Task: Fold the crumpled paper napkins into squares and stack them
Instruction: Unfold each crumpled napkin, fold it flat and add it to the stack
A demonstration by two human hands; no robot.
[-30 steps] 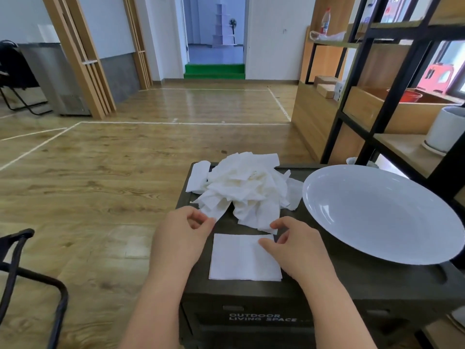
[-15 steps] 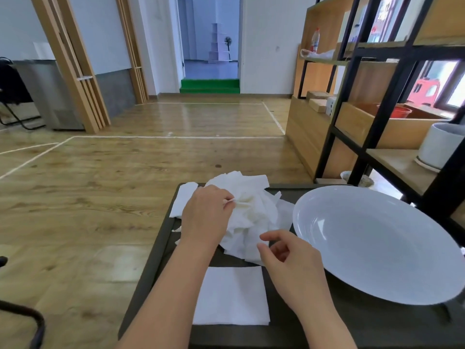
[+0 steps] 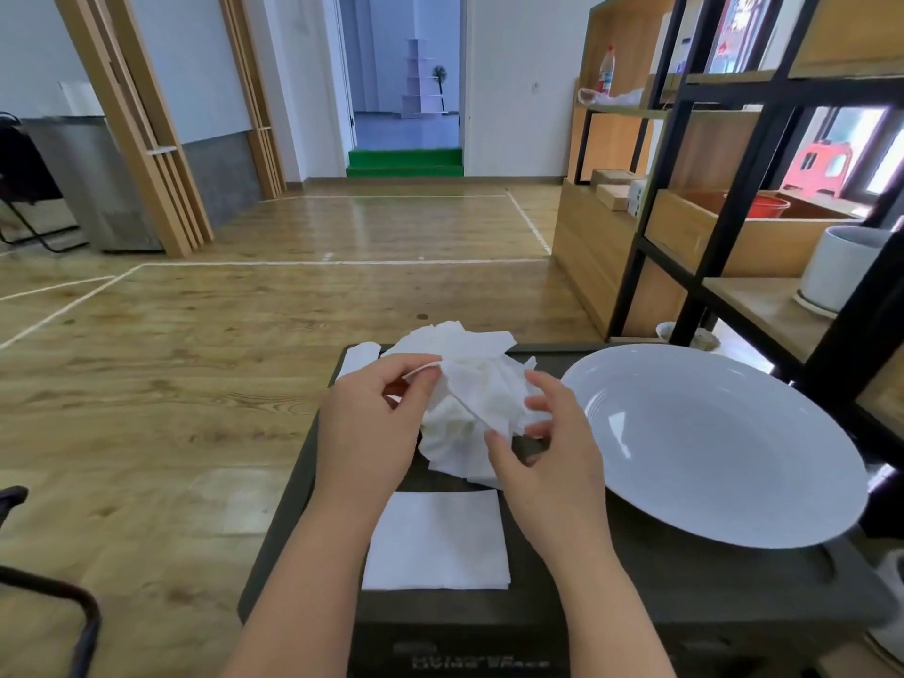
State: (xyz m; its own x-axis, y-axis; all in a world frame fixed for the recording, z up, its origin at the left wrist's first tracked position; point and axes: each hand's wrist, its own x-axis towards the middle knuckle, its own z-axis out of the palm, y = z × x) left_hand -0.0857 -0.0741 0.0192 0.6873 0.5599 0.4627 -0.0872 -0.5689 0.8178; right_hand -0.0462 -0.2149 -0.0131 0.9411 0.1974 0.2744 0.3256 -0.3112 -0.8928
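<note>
A heap of crumpled white paper napkins (image 3: 464, 354) lies at the far side of the dark box top (image 3: 636, 594). My left hand (image 3: 372, 423) pinches the upper left edge of one crumpled napkin (image 3: 482, 398) lifted off the heap. My right hand (image 3: 548, 457) grips the same napkin at its lower right edge, thumb underneath. One napkin folded into a square (image 3: 435, 540) lies flat on the box near me, below both hands. Another flat napkin (image 3: 357, 359) sits at the far left corner.
A large white plate (image 3: 709, 442) fills the right side of the box top. Black-framed wooden shelves (image 3: 685, 198) with a white pot (image 3: 841, 271) stand to the right. Wooden floor stretches to the left, with a black chair frame (image 3: 58, 604) at the lower left.
Both hands left the folded square and moved up to the heap. My left hand took hold of a crumpled napkin first, then my right hand joined; the napkin is now lifted between them.
</note>
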